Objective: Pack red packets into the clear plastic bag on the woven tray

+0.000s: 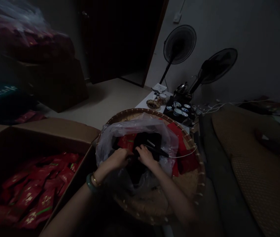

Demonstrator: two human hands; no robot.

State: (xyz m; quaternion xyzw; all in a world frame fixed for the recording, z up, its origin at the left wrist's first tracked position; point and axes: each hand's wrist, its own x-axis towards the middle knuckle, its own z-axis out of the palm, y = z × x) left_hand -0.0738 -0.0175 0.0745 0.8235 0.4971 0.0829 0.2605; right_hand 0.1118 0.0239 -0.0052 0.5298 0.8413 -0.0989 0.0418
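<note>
A clear plastic bag (pixel 105 141) lies wide open on a round woven tray (pixel 191 184), with dark contents I cannot make out. Over its mouth my left hand (pixel 120 158), with a green bangle and a gold-coloured one at the wrist, has its fingers curled closed. Close beside it, my right hand (pixel 145 155) has bent fingers reaching into the dark area. Whatever either hand holds is lost in shadow. A red packet (pixel 126 141) shows inside the bag beyond the left hand. Just past the right hand rests a black elongated tool (pixel 162 151) with a white cord.
An open cardboard box (pixel 56 126) full of red packets (pixel 38 187) stands at left. More red pieces (pixel 184 148) lie on the tray's right side. Beyond are a tea set (pixel 178 112) and two fans (pixel 180 44). A woven-mat seat (pixel 253 158) is at right.
</note>
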